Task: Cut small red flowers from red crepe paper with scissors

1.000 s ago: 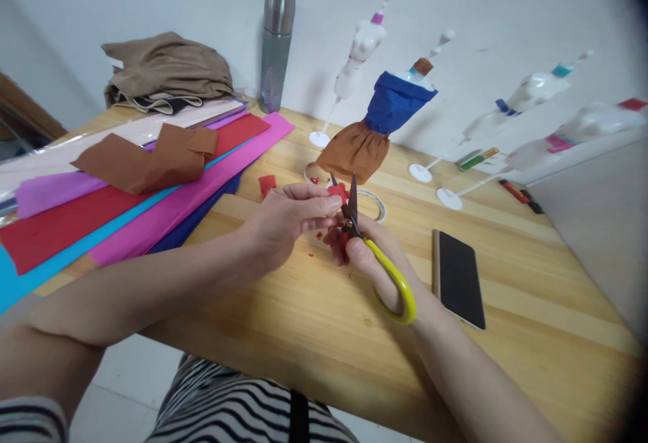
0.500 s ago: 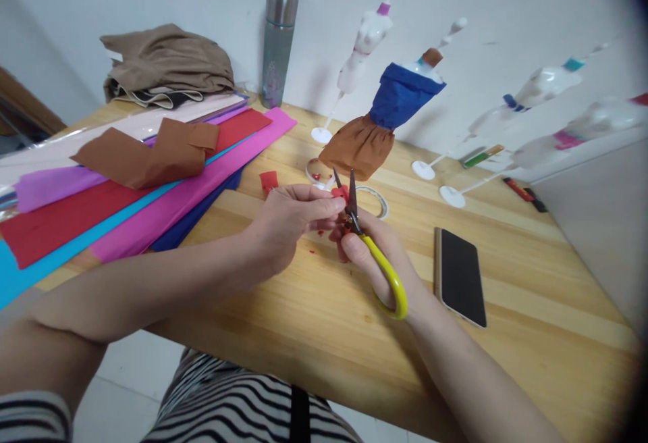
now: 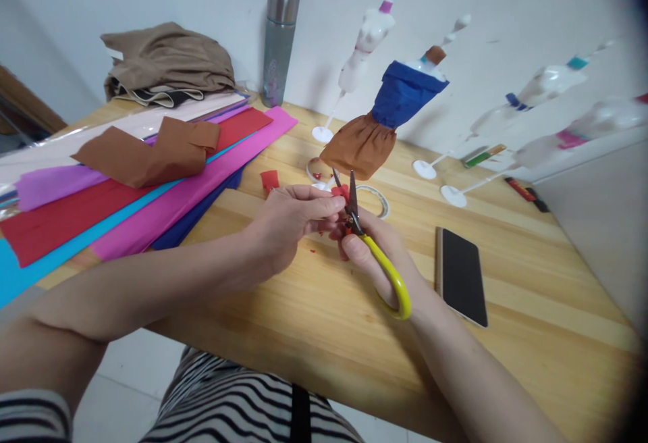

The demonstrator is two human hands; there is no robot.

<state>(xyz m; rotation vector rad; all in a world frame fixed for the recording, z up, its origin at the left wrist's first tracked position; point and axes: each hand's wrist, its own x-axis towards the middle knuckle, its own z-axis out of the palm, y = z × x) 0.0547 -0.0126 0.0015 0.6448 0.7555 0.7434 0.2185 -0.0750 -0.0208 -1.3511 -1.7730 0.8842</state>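
Note:
My left hand (image 3: 298, 223) pinches a small piece of red paper (image 3: 341, 191) between thumb and fingers. My right hand (image 3: 377, 257) is wrapped round yellow-handled scissors (image 3: 387, 271), whose blades point away from me and stand apart beside the red piece. Part of that piece is hidden by the fingers and blades. Just beyond my hands stands a small dress form wearing a blue top (image 3: 408, 94) and a gathered brown skirt (image 3: 360, 146). A roll of tape (image 3: 377, 193) lies behind the scissors, and another red scrap (image 3: 270, 180) rests left of my fingers.
Coloured paper sheets (image 3: 192, 210) and a brown piece (image 3: 152, 152) cover the table's left. Behind them sit folded brown cloth (image 3: 172, 58) and a flask (image 3: 280, 44). More white dress forms (image 3: 551, 85) line the wall. A phone (image 3: 462, 274) lies right of my right arm.
Both hands, the red piece and the scissors keep nearly the same pose. The whole view has shifted very slightly.

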